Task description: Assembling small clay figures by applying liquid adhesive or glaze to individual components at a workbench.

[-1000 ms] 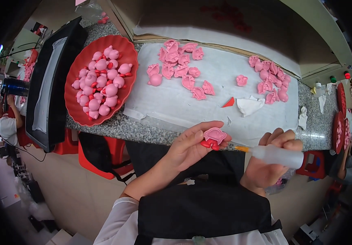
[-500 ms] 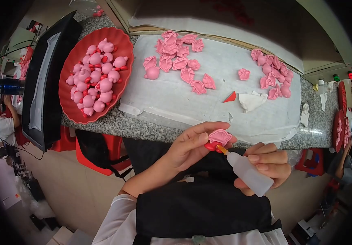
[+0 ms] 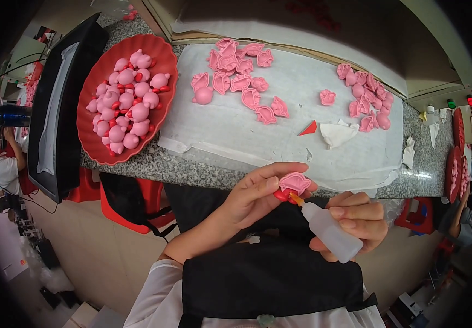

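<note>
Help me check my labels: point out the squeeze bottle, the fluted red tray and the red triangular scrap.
Squeeze bottle [image 3: 330, 230], head view: middle of its body.
Fluted red tray [image 3: 162, 57], head view: bare upper-right wall.
Red triangular scrap [image 3: 309, 128], head view: its middle.

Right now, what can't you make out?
In the head view:
Part of the left hand: hidden behind the pink hollow moulded piece.
Whether the thin orange nozzle touches the glossy red part: too small.
Lowest items in the oval red scalloped dish: covered by round pink pieces.
</note>
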